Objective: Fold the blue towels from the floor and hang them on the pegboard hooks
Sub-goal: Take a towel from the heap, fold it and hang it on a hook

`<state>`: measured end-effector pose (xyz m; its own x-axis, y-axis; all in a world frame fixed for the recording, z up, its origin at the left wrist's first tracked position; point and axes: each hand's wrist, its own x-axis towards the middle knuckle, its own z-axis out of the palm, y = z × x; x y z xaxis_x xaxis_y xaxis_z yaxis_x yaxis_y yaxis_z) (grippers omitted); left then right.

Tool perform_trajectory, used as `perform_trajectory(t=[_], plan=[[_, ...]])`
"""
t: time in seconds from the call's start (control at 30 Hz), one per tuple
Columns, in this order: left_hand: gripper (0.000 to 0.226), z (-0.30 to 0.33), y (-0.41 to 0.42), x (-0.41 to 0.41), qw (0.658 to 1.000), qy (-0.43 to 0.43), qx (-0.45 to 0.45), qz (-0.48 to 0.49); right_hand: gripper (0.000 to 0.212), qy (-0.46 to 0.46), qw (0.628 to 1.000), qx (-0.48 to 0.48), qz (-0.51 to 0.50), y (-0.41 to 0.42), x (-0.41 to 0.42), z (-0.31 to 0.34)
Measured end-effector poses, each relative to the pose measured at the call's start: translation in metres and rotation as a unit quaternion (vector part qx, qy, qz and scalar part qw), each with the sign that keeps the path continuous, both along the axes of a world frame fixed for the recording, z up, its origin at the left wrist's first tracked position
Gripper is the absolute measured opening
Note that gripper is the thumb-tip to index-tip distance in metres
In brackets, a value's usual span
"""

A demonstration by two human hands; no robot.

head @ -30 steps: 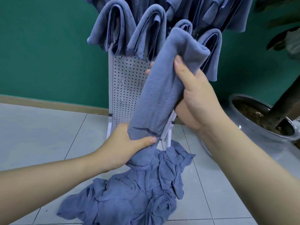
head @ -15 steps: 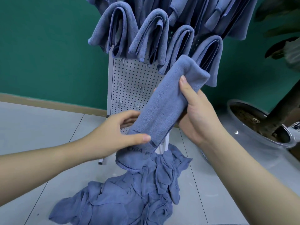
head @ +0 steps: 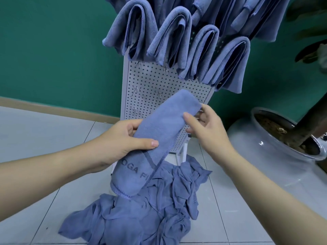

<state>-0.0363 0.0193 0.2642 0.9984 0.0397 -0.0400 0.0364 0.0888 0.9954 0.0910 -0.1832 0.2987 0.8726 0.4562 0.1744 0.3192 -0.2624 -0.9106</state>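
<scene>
Towel status: we note the folded blue microfibre towel [head: 164, 128] has dropped below the white perforated pegboard [head: 159, 89]; left hand [head: 122, 140] fingers pinch it, right hand [head: 207, 128] has loosened, fingers apart. Hanging remains pending.

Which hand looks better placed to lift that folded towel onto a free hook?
Probably the right hand: it touches the folded towel at its upper end, nearest the bare hooks; the left hand grips lower down.
</scene>
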Motion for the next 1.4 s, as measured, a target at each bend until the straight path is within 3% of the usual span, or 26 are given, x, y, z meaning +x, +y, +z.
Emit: perform_trajectory(t=[0.1,0.2,0.27,0.4,0.57,0.63,0.73,0.8,0.83,0.9,0.97,1.0,1.07,1.17,1.4], plan=[[0.049,0.004,0.007,0.001,1.0,-0.019,-0.014,0.01,0.074,-0.161,0.977,-0.124,0.06,-0.009,-0.005,-0.017],[0.047,0.009,0.01,0.001,0.999,-0.035,-0.03,0.0,0.093,-0.307,0.925,-0.187,0.124,-0.003,-0.01,-0.024],[0.047,0.013,0.009,0.0,0.998,-0.039,-0.037,-0.014,0.095,-0.341,0.913,-0.182,0.129,0.007,-0.016,-0.028],[0.047,0.013,0.009,-0.001,0.998,-0.011,-0.025,-0.055,0.082,-0.33,0.933,-0.11,0.093,0.016,-0.024,-0.029],[0.035,0.011,0.016,-0.001,0.996,0.019,-0.004,-0.093,0.077,-0.405,0.896,-0.124,0.134,0.023,-0.025,-0.035],[0.031,0.011,0.019,-0.002,0.995,0.03,0.005,-0.1,0.075,-0.405,0.894,-0.127,0.146,0.027,-0.027,-0.04],[0.03,0.015,0.02,-0.004,0.994,0.047,0.033,-0.09,0.073,-0.345,0.92,-0.124,0.141,0.032,-0.032,-0.043],[0.048,0.017,0.018,-0.003,0.992,0.056,0.112,-0.018,0.068,-0.301,0.938,-0.127,0.114,0.034,-0.034,-0.039],[0.061,0.017,0.019,-0.003,0.98,0.047,0.186,0.053,0.062,-0.284,0.945,-0.133,0.094,0.036,-0.034,-0.036],[0.069,0.021,0.015,-0.008,0.918,-0.033,0.351,0.18,0.041,-0.25,0.955,-0.146,0.059,0.039,-0.032,-0.028],[0.059,0.027,0.007,-0.018,0.856,-0.141,0.465,0.176,0.019,-0.229,0.964,-0.136,0.028,0.044,-0.029,-0.018],[0.055,0.03,0.003,-0.022,0.844,-0.163,0.487,0.152,0.016,-0.224,0.966,-0.127,0.016,0.049,-0.027,-0.012],[0.052,0.03,-0.002,-0.024,0.836,-0.168,0.505,0.136,0.022,-0.223,0.969,-0.107,-0.001,0.059,-0.028,0.0],[0.047,0.031,0.001,-0.007,0.812,-0.17,0.524,0.192,0.027,-0.231,0.97,-0.079,-0.022,0.073,-0.027,0.018],[0.026,0.053,0.031,0.044,0.782,-0.203,0.488,0.331,0.016,-0.221,0.973,-0.04,-0.045,0.115,-0.01,0.045]])
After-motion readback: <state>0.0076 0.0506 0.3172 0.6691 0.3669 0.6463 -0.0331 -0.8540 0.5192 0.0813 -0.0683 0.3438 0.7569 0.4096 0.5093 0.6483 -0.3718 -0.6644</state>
